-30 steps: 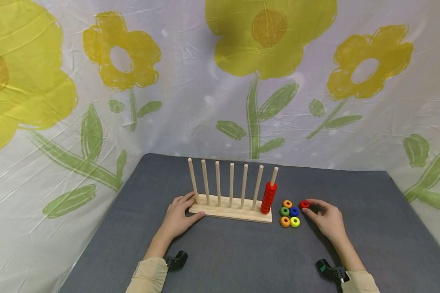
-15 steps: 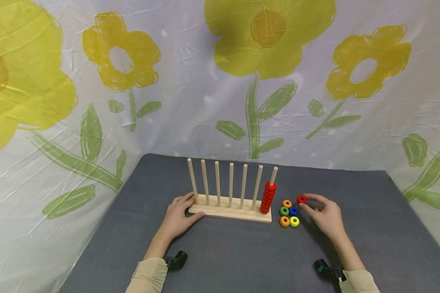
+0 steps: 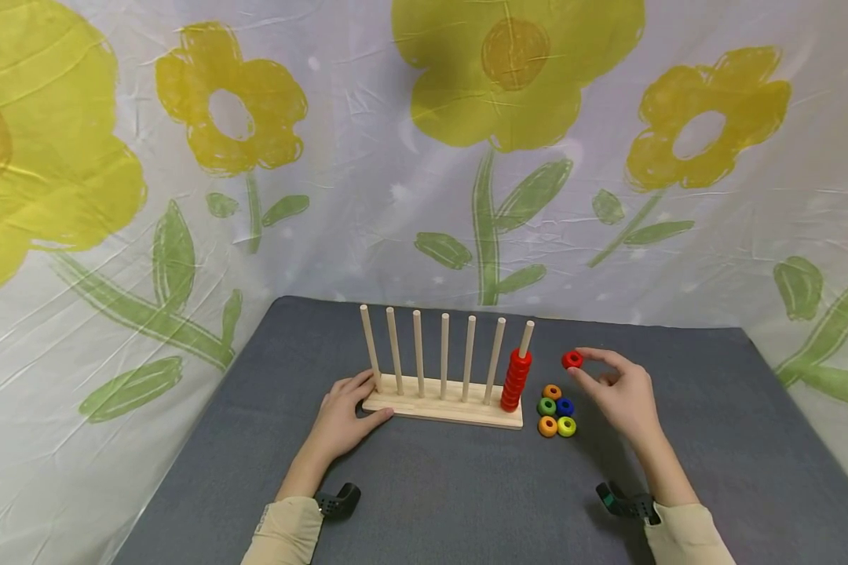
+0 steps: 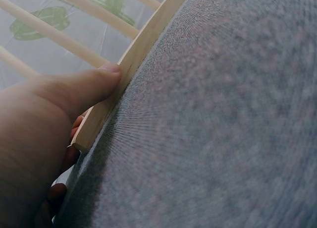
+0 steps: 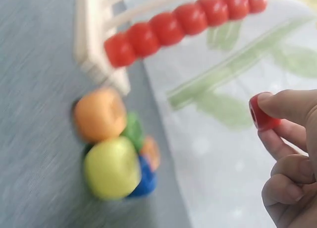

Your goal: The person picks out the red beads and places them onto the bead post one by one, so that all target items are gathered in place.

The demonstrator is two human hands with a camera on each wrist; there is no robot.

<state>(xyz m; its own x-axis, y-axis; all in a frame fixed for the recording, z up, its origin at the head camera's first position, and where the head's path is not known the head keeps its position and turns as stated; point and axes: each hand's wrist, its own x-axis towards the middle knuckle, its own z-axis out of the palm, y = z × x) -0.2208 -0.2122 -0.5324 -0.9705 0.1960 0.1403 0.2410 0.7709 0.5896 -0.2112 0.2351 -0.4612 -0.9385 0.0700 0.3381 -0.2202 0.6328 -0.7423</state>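
A wooden peg rack (image 3: 438, 409) with several upright pegs stands on the table. My left hand (image 3: 343, 420) grips its left end; in the left wrist view the thumb (image 4: 101, 84) presses the base's front edge and the other fingers are partly hidden behind. The rightmost peg carries a stack of red beads (image 3: 515, 382), its top bare. My right hand (image 3: 623, 392) pinches a loose red bead (image 3: 572, 359) between thumb and fingers, raised above the table to the right of the stack. In the right wrist view that bead (image 5: 263, 112) is tilted, its hole partly showing.
Loose beads lie grouped right of the rack: two orange (image 3: 547, 426), one green (image 3: 547, 406), one blue (image 3: 564, 406) and one yellow (image 3: 567, 426). A dark grey cloth (image 3: 452, 494) covers the table. A flowered curtain (image 3: 353, 196) hangs behind it.
My right hand has lifted the red bead off the table, carrying it up and slightly left, past the loose beads. The left hand stays on the rack.
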